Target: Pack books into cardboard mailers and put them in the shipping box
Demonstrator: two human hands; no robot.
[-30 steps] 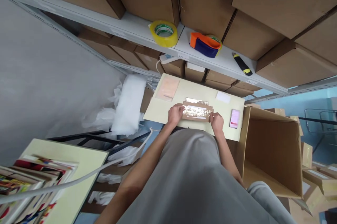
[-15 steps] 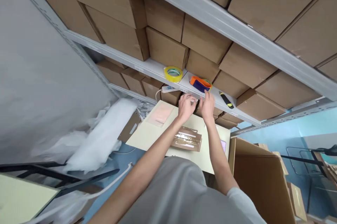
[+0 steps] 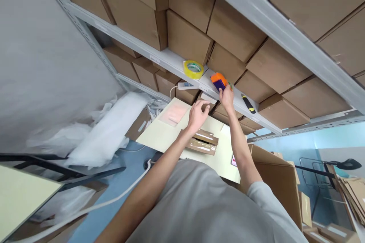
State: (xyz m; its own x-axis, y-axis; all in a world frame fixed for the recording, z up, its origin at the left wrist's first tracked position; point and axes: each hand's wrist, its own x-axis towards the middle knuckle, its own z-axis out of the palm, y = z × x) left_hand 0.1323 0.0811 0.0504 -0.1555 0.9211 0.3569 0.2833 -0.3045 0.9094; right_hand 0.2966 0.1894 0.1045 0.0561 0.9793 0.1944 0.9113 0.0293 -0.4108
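Note:
My right hand has its fingers closed on an orange and purple tape dispenser at the shelf's front edge. My left hand hovers over the back of the pale table, fingers curved and parted from the thumb, holding nothing. Below it lies a small cardboard box with shiny tape on its top and a dark gap between its flaps. A yellow tape roll rests on the shelf left of the dispenser. On the other side is a black and yellow box cutter.
Brown cartons fill the grey shelf. A pinkish clear sheet lies on the table, and a power strip is under the shelf edge. A large open carton stands right; white foam wrap lies left.
My right hand has gone from beside my left hand up onto the tape dispenser, which has tilted. My left hand has drawn back slightly toward me. The camera view has shifted.

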